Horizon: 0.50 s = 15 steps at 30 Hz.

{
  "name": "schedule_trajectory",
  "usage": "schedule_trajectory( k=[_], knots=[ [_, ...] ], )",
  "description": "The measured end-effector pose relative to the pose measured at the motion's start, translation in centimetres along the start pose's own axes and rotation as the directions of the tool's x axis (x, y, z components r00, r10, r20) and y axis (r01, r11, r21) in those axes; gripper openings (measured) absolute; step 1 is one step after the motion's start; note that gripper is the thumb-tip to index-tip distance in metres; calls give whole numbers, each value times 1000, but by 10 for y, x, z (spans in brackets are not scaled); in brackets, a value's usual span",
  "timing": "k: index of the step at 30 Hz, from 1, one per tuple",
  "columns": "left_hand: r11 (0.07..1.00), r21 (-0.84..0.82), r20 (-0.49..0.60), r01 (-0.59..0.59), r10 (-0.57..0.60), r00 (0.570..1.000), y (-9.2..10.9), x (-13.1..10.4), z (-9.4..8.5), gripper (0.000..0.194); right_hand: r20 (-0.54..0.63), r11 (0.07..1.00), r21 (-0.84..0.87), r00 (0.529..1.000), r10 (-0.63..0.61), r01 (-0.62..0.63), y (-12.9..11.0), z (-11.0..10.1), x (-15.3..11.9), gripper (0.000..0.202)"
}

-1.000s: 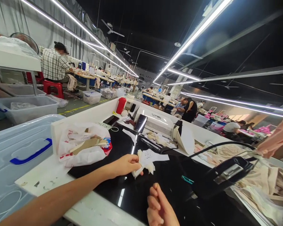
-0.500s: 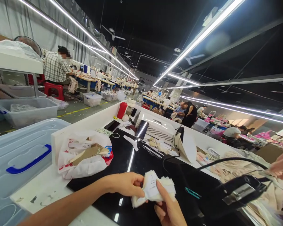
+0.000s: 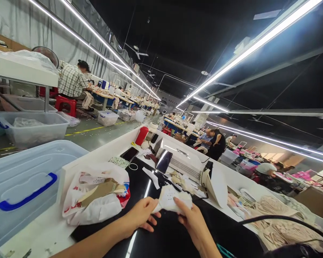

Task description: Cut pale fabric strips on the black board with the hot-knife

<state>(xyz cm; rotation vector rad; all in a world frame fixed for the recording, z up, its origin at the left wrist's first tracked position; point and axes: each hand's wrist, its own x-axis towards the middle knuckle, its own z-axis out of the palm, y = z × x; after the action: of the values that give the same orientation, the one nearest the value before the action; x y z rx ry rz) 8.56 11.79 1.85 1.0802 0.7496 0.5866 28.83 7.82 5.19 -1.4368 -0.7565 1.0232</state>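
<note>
In the head view, a small stack of white and cream fabric pieces [image 3: 175, 200] with printed marks on its top piece is held above the black work surface. My right hand [image 3: 190, 220] grips its right part, thumb on top and fingers beneath. My left hand [image 3: 140, 216] pinches the stack's left end between thumb and forefinger, its other fingers hanging loose below. Just beyond the stack lie cream and white scraps [image 3: 179, 178] and a white curved cut piece [image 3: 151, 176].
Left of my forearm sits a plastic bag [image 3: 94, 211] holding brown pieces. A phone [image 3: 129, 154] and red container [image 3: 141, 135] are at the back. A white lamp-like unit [image 3: 214, 188] borders the right. Cream fabric piles [image 3: 282, 229] and a black cable [image 3: 282, 218] are farther right; teal snips [image 3: 224, 251] lie low.
Both hands have moved the fabric stack farther forward, towards the scraps. The view has shifted. Another person's hand at the right edge has gone out of view.
</note>
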Motion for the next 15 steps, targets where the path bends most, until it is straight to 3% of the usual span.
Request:
schedule_trajectory(
  k=[4,6,11,15],
  knots=[
    [998,-62,-111,-13,6,994,-2,2,3,49,-115,991,126,993,-32,46,-8,7,44,25],
    [998,-63,-133,-29,21,991,-6,5,5,47,-166,979,193,985,-37,69,-10,11,68,29],
    [995,16,-122,-98,99,988,-24,17,10,47,-306,920,357,951,-45,159,-23,18,127,38],
    [989,111,-109,-93,105,988,-35,26,8,36,-411,859,449,910,-45,245,-56,14,178,38]
  ],
)
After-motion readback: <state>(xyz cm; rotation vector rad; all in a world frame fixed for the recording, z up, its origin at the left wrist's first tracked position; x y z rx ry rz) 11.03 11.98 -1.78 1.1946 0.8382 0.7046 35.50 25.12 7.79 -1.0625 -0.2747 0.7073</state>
